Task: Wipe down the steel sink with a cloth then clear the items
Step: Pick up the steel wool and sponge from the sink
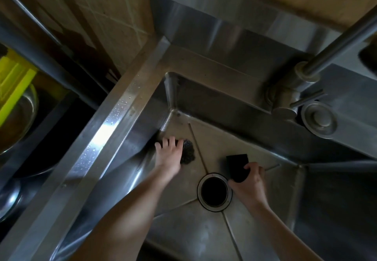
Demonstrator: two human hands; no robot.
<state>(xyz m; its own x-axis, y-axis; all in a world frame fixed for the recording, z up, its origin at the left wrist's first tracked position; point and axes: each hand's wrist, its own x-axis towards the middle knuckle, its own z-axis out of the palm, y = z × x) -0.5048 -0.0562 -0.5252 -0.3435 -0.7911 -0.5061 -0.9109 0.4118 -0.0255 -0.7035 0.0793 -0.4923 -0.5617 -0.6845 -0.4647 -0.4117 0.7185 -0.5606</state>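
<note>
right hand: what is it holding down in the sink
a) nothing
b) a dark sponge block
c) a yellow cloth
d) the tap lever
B: the right hand has its fingers and thumb curled round a dark sponge block on the sink floor, just beside the open drain.

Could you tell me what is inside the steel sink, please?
A dark wire scourer under the left hand, a black sponge gripped by the right hand, and the drain. The hands hide part of both pads. The drain's depth is unseen.
</note>
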